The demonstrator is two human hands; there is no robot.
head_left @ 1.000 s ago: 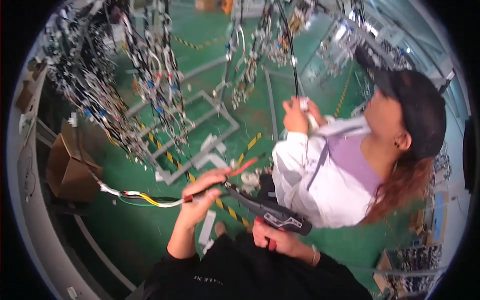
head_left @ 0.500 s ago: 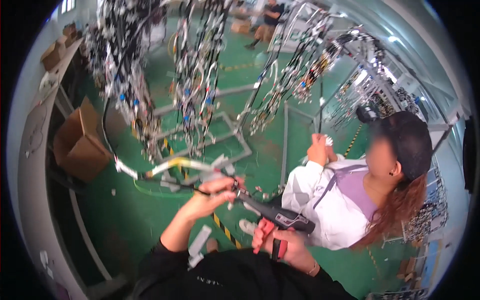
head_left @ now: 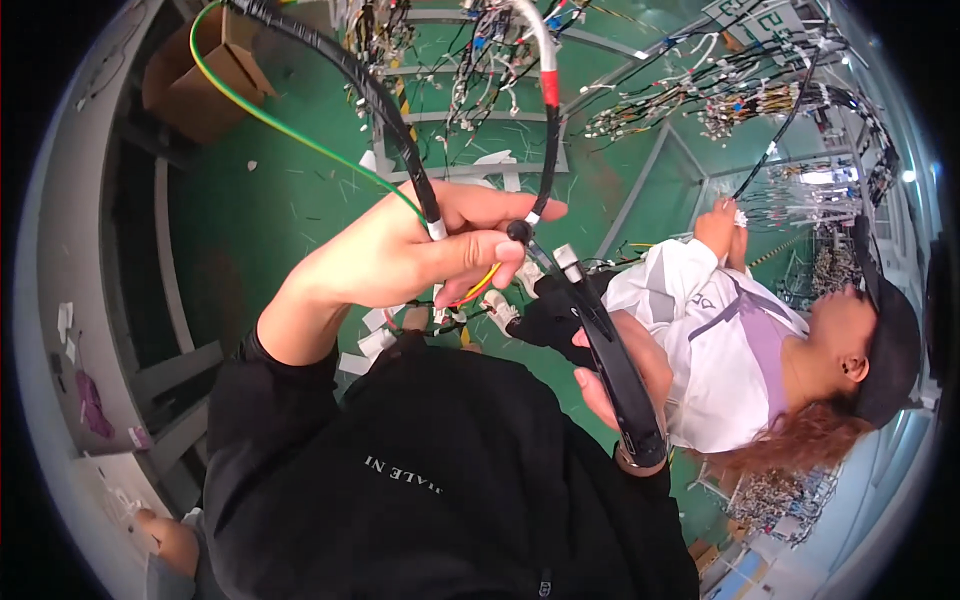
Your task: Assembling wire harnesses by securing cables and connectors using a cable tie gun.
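Head view shows the left hand (head_left: 375,250) near the centre, closed around a black cable (head_left: 385,120) that curves to the upper left, with a green-and-yellow wire (head_left: 285,140) beside it. A red-banded cable (head_left: 550,125) rises from that hand toward the top centre. Right of centre, the right hand (head_left: 643,350) grips a black hand tool (head_left: 610,365), its narrow end just beside a dark round piece (head_left: 519,232) at the left hand; whether they touch, I cannot tell. The step in hand appears to be steadying the cables at the tool's end. The next move likely calls for a firm left pinch and the tool in line with the round piece. At right, a co-worker (head_left: 670,340) holds another cable (head_left: 777,138).
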